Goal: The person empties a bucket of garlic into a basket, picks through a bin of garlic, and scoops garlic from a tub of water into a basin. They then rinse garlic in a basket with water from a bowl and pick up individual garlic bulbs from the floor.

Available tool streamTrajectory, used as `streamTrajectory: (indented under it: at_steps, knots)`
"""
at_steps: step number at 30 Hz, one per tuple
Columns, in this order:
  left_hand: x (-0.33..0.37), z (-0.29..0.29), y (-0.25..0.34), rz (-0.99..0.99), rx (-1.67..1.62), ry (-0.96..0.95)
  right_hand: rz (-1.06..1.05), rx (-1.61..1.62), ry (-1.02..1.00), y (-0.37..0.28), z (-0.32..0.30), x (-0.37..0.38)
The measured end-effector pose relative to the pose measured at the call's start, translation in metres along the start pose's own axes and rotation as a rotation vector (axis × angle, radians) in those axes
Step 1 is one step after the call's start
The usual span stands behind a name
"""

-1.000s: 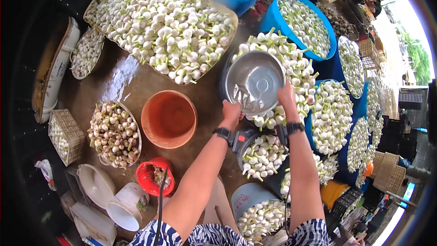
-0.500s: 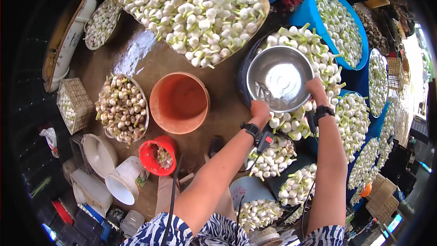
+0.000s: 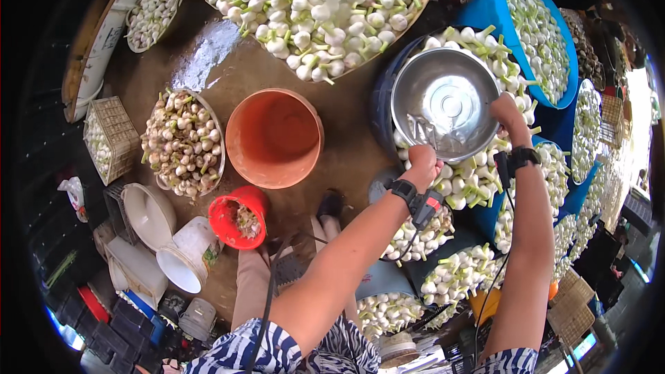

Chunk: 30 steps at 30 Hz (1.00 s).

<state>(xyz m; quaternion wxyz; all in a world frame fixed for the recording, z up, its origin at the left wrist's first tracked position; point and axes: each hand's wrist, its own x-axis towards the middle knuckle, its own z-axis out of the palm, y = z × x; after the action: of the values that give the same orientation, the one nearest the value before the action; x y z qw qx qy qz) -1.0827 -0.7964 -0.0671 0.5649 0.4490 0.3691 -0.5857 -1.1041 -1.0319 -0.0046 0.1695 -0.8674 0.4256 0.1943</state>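
A shiny metal bowl (image 3: 454, 73) is tilted over a large dark tub (image 3: 382, 107) heaped with garlic bulbs (image 3: 478, 176). At the bowl's near-left rim, my left hand (image 3: 422, 167) is closed, its thumb side against the edge. My right hand (image 3: 510, 119) grips the right rim with bent fingers. Bright reflections fill the inside of the bowl, and what looks like a crumpled shiny patch shows at its lower left; whether this is a thing or a reflection I cannot tell.
Left of me stand an orange bucket (image 3: 244, 140), a red bucket (image 3: 258, 198) with scraps and a basin of browner garlic (image 3: 183, 142). A big tray of garlic (image 3: 312, 17) lies ahead. Blue tubs (image 3: 478, 12) of bulbs crowd the right.
The view has shifted slightly, so the bowl and both hands appear further right. Both hands stay at the bowl's rim, and the bowl's inside shows a little more fully.
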Motion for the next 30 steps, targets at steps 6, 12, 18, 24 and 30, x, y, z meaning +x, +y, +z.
streamTrajectory:
  at_steps: [6,12,18,24,30]
  knots:
    - [-0.026,0.005,-0.01,-0.045,-0.005,0.013,0.121,0.294,-0.017,0.003,-0.006,-0.041]
    - [-0.007,0.001,0.0,-0.056,-0.125,0.102,0.035,0.038,-0.098,-0.011,0.0,-0.003]
    - [0.003,0.009,-0.004,-0.126,-0.069,0.056,0.19,0.052,-0.126,0.011,0.021,0.001]
    - [0.046,-0.022,0.017,-0.093,-0.128,0.135,0.307,0.247,-0.127,-0.054,0.02,0.003]
    - [0.037,-0.001,-0.001,-0.168,-0.032,0.097,0.305,0.189,-0.092,-0.001,0.035,0.009]
